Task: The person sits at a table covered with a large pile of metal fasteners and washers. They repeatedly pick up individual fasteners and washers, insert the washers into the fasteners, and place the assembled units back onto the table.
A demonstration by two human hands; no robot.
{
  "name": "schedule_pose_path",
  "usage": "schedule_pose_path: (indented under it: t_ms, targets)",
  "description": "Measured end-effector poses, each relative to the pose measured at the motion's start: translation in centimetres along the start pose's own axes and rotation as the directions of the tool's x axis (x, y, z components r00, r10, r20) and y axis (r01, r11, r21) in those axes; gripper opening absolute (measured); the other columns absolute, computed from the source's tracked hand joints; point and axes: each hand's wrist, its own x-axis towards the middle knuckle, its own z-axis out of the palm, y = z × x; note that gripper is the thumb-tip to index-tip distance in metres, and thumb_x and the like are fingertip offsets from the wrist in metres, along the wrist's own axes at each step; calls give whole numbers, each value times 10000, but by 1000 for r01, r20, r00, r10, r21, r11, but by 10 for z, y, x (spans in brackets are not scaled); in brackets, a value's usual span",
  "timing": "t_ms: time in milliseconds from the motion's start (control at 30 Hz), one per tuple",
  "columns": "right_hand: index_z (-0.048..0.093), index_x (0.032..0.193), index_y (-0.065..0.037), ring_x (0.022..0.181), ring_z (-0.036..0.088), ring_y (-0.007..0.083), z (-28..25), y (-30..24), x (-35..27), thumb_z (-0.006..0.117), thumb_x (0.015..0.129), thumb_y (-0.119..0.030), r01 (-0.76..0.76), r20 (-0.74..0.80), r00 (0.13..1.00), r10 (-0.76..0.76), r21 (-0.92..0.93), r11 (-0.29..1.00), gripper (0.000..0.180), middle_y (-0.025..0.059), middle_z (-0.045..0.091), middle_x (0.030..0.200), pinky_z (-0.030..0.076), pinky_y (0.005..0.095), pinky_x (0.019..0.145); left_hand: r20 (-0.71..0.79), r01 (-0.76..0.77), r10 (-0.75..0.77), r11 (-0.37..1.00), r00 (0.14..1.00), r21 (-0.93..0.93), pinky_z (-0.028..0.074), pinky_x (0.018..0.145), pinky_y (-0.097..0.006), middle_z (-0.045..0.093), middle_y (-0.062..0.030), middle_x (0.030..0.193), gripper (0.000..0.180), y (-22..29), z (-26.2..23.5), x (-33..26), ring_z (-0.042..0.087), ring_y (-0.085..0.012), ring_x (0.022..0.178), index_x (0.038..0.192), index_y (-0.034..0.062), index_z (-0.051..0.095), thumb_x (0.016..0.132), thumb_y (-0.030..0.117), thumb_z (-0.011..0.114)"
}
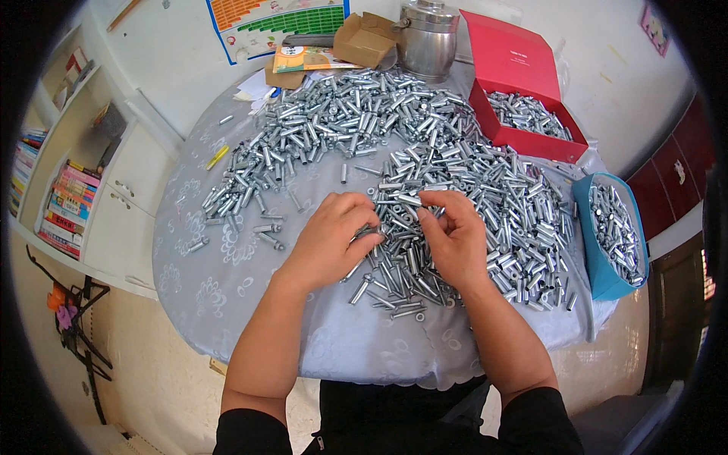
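Your left hand [326,236] is curled over the near part of a heap of metal fasteners [364,114], thumb and forefinger drawn close together; you can't tell from this view whether they pinch a piece. Your right hand [461,241] faces it, a little apart, its thumb and forefinger also bent near each other. Just at that forefinger's tip is a shiny metal sleeve [409,200], between your two hands and slightly beyond them, its long axis mostly sideways; whether you grip it is unclear.

Beyond your left fingers a single sleeve [343,174] points straight away from you. Nearer you, below the gap between your hands, one bolt [359,290] slants away to the right, and another [408,312] lies almost crosswise on the grey tablecloth [227,303].
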Motion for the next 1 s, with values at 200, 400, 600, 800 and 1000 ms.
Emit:
schedule_pose_path:
  t_ms: [200, 400, 600, 800, 1000]
  targets:
    - [723, 1004, -39, 568, 522, 108, -2, -2, -2, 702, 884, -94, -6, 61, 998, 5, 21, 1000, 133, 59, 640, 818, 426, 253, 535, -65, 143, -152, 980, 986, -137, 515, 685, -296, 650, -96, 907, 189, 12, 6, 1, 649, -216, 750, 1074, 15, 674, 909, 107, 657]
    - [729, 993, -30, 588, 553, 127, 1, -1, -3, 700, 912, -162, 32, 127, 991, -34, 15, 999, 157, 79, 669, 772, 439, 269, 545, -51, 184, -234, 865, 971, -467, 561, 787, -252, 672, -88, 1012, 236, 6, 15, 0, 682, -151, 892, 1159, -31, 648, 930, -19, 590]
    - [722, 1011, -19, 621, 568, 110, -1, 1, -3, 702, 914, -174, -66, 166, 985, 56, 55, 996, 184, 85, 686, 796, 453, 259, 571, 53, 275, -357, 608, 933, -745, 569, 800, -265, 686, -107, 1046, 209, 15, 24, 0, 686, -158, 922, 1134, -42, 652, 933, -26, 596]
    - [713, 1067, -34, 631, 541, 79, 4, 11, -4, 712, 901, -118, -156, 192, 975, 111, 237, 959, 187, 28, 665, 764, 452, 246, 581, 148, 407, -491, 478, 858, -778, 582, 732, -268, 710, -117, 962, 223, 7, 22, 0, 706, -167, 831, 1134, -46, 654, 916, 2, 649]
    - [709, 1071, -26, 605, 509, 58, -1, 1, -2, 724, 876, -73, -157, 192, 975, 114, 228, 961, 200, 36, 659, 865, 433, 229, 558, 164, 381, -481, 396, 861, -836, 598, 693, -280, 717, -141, 953, 224, 3, 20, 1, 715, -186, 803, 1135, -47, 654, 923, 25, 652]
